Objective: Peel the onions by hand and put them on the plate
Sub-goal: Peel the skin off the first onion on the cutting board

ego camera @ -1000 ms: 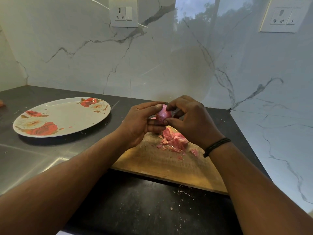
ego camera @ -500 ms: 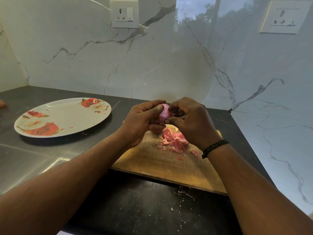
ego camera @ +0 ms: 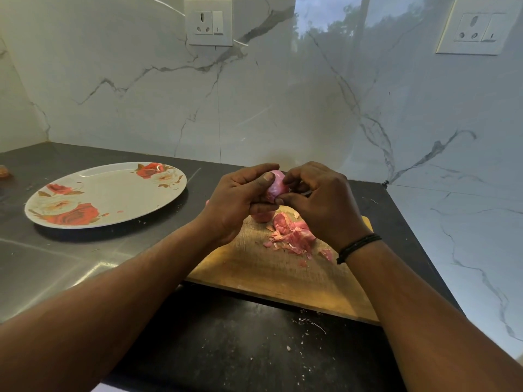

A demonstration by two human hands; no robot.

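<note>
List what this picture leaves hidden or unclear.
- Onion, head view: mostly covered by the left hand and right hand; how much skin remains is unclear.
- Pink piece under the left hand: mostly hidden.
- Orange object: cut off by the left edge.

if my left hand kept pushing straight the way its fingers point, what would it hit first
The left hand points right, across the onion it grips. Going on, it would most likely meet the right hand's fingers, which pinch the same onion from the other side, though depth is hard to judge.
</note>
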